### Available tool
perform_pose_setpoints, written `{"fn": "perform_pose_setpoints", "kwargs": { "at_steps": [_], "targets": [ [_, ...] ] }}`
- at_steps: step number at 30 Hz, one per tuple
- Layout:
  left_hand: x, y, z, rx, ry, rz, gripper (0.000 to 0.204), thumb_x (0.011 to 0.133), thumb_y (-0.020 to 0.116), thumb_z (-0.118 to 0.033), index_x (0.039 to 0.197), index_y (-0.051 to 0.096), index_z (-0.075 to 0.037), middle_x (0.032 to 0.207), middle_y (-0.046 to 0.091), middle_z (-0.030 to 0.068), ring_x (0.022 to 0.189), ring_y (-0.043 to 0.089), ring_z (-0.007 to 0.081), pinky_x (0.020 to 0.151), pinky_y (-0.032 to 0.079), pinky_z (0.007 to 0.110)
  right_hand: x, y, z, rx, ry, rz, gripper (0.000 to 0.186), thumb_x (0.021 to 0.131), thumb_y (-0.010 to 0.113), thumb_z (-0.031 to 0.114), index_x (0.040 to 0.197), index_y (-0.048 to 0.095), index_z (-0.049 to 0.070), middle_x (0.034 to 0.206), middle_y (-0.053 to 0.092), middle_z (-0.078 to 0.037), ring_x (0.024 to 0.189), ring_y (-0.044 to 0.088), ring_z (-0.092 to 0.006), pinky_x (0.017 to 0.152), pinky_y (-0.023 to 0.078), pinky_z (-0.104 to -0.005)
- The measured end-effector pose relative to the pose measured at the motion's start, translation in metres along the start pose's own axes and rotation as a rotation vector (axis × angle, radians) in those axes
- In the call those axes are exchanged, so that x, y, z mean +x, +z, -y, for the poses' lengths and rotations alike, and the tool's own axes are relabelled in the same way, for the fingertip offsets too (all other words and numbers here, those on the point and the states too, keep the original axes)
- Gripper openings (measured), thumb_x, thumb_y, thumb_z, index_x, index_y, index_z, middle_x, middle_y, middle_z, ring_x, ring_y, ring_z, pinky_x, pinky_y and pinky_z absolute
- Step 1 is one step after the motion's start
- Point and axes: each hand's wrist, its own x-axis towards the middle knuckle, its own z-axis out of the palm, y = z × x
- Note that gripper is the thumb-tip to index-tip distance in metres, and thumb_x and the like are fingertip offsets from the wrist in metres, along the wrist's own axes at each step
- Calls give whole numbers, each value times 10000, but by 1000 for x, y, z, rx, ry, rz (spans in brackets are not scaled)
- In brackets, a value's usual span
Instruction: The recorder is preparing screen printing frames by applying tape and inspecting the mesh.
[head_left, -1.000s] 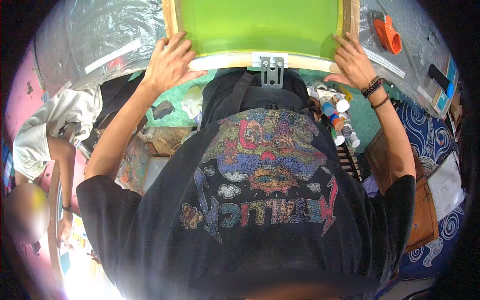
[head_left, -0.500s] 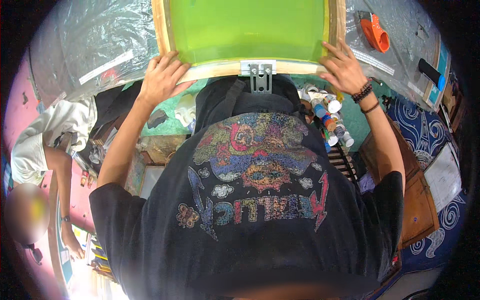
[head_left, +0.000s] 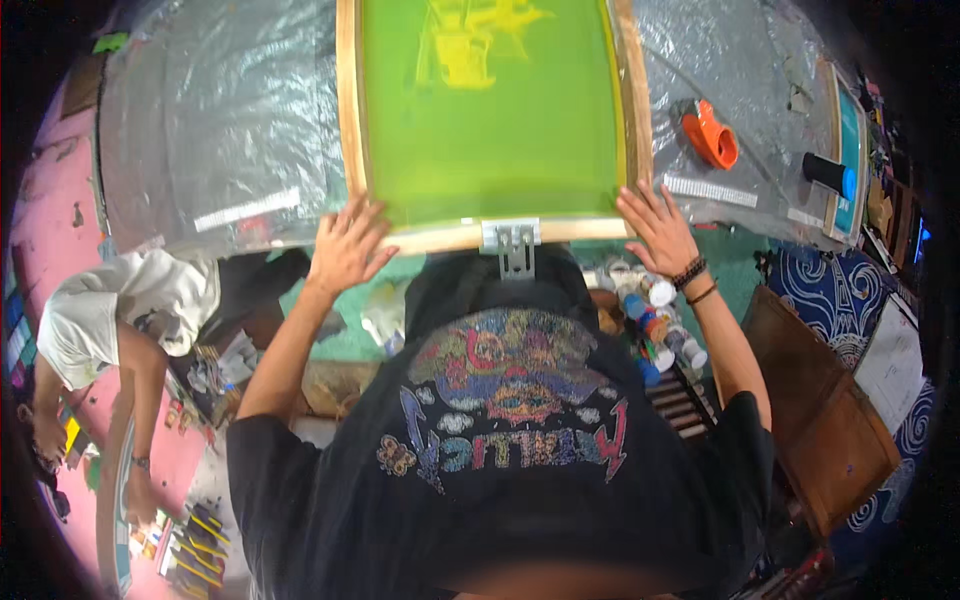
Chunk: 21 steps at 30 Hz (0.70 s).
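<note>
"What's around the work, from your seat?"

"On my feed, clear plastic sheeting (head_left: 225,120) spreads to both sides. On the right side lie a hollow orange thing (head_left: 712,138) and, farther out, a black cylinder with a blue end (head_left: 828,174). Bottles (head_left: 665,325) crowd below the right hand (head_left: 660,235), and a co-worker's white sleeve (head_left: 80,340) shows at far left. The wearer's black shirt (head_left: 500,530) blocks my view of the floor in the middle."

"Any writing?"

"I see colourful lettering (head_left: 530,452) across the shirt, upside down to me. The marks on the white strip (head_left: 247,209) at left are too fine to read."

"And the piece itself?"

"A wooden frame (head_left: 352,110) with bright green mesh (head_left: 490,150), paler yellow shapes (head_left: 462,60) near the top. It sits between the plastic-covered sides, its far end beyond my picture, a metal bracket (head_left: 515,240) midway along its near bar."

"Grip?"

"I see the left hand (head_left: 345,248) and the right each laid loosely on a near corner, fingers outstretched, neither clenched around the wood."
</note>
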Motion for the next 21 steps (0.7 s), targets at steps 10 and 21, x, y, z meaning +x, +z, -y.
{"fn": "perform_pose_setpoints", "kwargs": {
  "at_steps": [10, 21],
  "targets": [
    [0, -13, -21, -244, -317, -186, 612, 897, 701, -392, 1396, 526, -83, 1501, 467, 204, 1399, 418, 392, 993, 409, 508, -18, 10, -25, 130, 368, -362, 701, 997, 554, 373, 1592, 330, 79, 1672, 273, -142, 1530, 258, -391, 1234, 227, -526],
    [18, -3, -17, -513, -796, -24, 734, 903, 695, -356, 1464, 428, 35, 1089, 679, 328, 1019, 685, 450, 842, 530, 509, -16, 12, -97, 82, 740, -771, 554, 926, 720, 286, 1408, 544, 77, 1279, 611, -211, 1158, 590, -423, 977, 486, -479]
  ]
}}
